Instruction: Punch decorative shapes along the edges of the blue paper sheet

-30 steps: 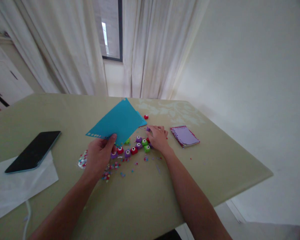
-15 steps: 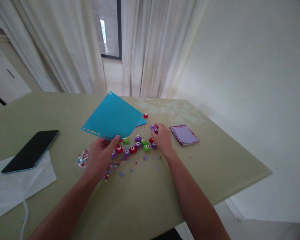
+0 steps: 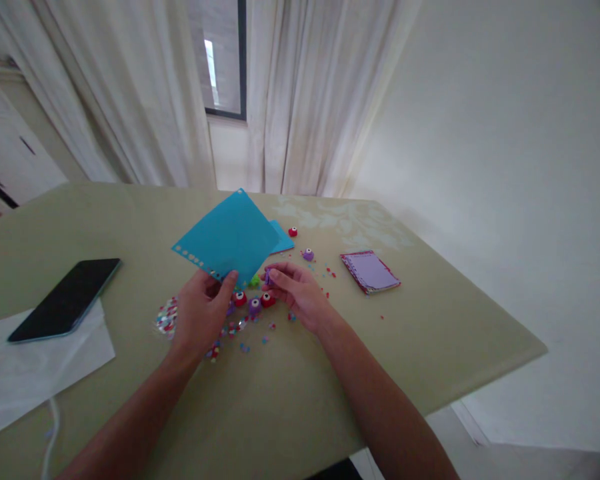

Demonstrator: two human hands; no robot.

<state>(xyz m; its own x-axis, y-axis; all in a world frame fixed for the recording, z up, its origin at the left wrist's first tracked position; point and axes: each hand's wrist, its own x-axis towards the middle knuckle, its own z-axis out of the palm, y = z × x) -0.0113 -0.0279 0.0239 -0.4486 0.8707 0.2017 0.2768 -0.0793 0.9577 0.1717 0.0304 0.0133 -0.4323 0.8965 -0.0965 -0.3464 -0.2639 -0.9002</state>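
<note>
My left hand [image 3: 200,313] pinches the near corner of a blue paper sheet [image 3: 227,237] and holds it tilted up above the table. Punched holes run along the sheet's left edge. My right hand [image 3: 295,293] is closed around a small purple punch [image 3: 268,275], held next to the sheet's lower edge. Small red, purple and green punches [image 3: 254,303] lie between my hands. One purple punch [image 3: 308,254] and one red punch [image 3: 293,232] lie farther back. Coloured paper bits [image 3: 230,331] are scattered below the hands.
A black phone [image 3: 65,299] rests on a white paper sheet [image 3: 45,367] at the left, with a white cable [image 3: 50,427] near it. A small pink-edged notepad [image 3: 370,271] lies to the right. A second blue sheet [image 3: 284,238] lies flat. The table's right edge [image 3: 480,393] is near.
My right hand left the far punches and came toward my left hand with a purple punch in it. The blue sheet tilted and dropped slightly.
</note>
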